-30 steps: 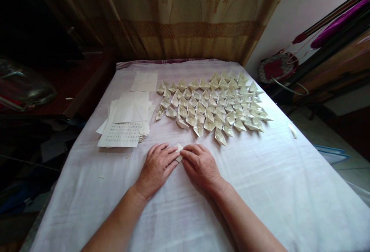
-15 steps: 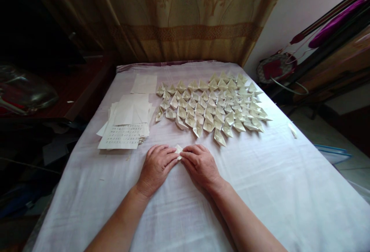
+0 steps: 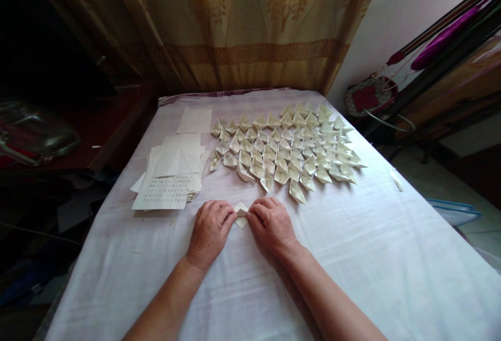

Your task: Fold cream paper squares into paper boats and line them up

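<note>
Between my hands, near the middle of the bed, a small piece of folded paper (image 3: pixel 241 222) shows as a pale diamond with a crease across it. My left hand (image 3: pixel 213 229) pinches its left corner. The right corner is gripped between the thumb and fingers of my right hand (image 3: pixel 273 224). Just beyond my hands several folded paper boats (image 3: pixel 282 174) stand in close rows. A stack of paper sheets (image 3: pixel 159 203), the front one covered in writing, lies beyond my left hand.
A single sheet (image 3: pixel 195 120) lies behind the stack. Pale cloth (image 3: pixel 352 257) covers the bed, with a curtain (image 3: pixel 235 54) at its far end. On the right are a small white scrap (image 3: pixel 396 180) and a bag (image 3: pixel 370 97); a glass jar (image 3: pixel 39 130) stands at left.
The paper between my hands has spread into a wider diamond, with more of it showing. My hands have moved slightly apart, and the camera view has tilted up a little.
</note>
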Action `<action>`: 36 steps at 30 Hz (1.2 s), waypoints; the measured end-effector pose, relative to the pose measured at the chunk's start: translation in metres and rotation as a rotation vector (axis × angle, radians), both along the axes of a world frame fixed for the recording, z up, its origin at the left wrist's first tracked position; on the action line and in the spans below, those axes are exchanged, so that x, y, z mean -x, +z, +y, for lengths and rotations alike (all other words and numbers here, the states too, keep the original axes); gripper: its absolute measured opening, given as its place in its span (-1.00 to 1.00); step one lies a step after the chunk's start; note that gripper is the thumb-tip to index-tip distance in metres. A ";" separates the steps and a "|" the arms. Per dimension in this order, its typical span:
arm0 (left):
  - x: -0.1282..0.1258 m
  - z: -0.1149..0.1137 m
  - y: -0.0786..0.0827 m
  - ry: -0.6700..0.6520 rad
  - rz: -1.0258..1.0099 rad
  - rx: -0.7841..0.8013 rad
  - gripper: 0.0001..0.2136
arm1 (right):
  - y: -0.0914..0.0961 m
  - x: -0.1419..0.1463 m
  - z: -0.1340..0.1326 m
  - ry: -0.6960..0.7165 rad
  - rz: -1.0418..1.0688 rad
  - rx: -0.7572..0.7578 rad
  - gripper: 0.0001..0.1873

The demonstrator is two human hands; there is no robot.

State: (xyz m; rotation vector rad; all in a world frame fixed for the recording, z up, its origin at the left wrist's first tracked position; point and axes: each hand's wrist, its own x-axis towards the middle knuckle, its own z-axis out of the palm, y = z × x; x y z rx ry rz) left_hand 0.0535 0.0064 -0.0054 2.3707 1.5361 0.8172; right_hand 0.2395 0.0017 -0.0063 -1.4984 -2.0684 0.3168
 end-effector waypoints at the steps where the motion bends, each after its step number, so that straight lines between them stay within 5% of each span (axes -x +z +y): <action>1: 0.000 0.001 -0.001 0.010 -0.004 -0.005 -0.87 | 0.000 0.001 0.001 -0.011 -0.010 -0.001 -0.82; 19: -0.009 0.003 0.001 0.122 0.142 0.005 -0.90 | 0.016 0.013 0.009 -0.138 -0.254 0.106 -0.83; 36: -0.013 0.004 -0.003 0.178 0.154 0.035 -0.90 | 0.006 0.018 0.009 -0.198 -0.227 0.033 -0.80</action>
